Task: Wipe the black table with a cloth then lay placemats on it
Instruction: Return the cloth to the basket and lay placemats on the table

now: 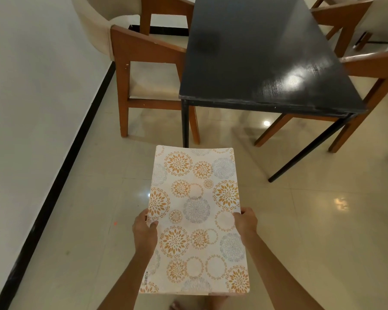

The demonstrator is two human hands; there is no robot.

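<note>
A person looks down at their own two bare forearms, reaching forward over a glossy cream tiled floor (311,220). Between the hands is a white rectangular placemat printed with orange and grey flower circles (196,218), held out flat in the air, long side pointing away from the body. It may be a small stack rather than one sheet; the edges do not show clearly enough to tell.

The left hand (145,231) pinches the mat's left long edge about midway, thumb on top and fingers hidden beneath. The right hand (244,222) pinches the opposite edge at about the same height, thumb side on top. Both grips are closed on the mat.

Ahead and to the right stands the black rectangular wooden table (262,54), its surface bare and shiny, with no cloth visible, so the wiping looks done. The mat is well short of the near edge and none lies on the surface yet. Wooden armchairs with cream cushions stand on either side, one on the left (143,57) and others on the right (367,63).

The mat looks thin, light and semi-stiff, probably plastic: it keeps its shape with only a slight curl at the far corners. It seems smooth and may slide on the polished top. Holding both long edges near the middle should keep it level when lowering.
</note>
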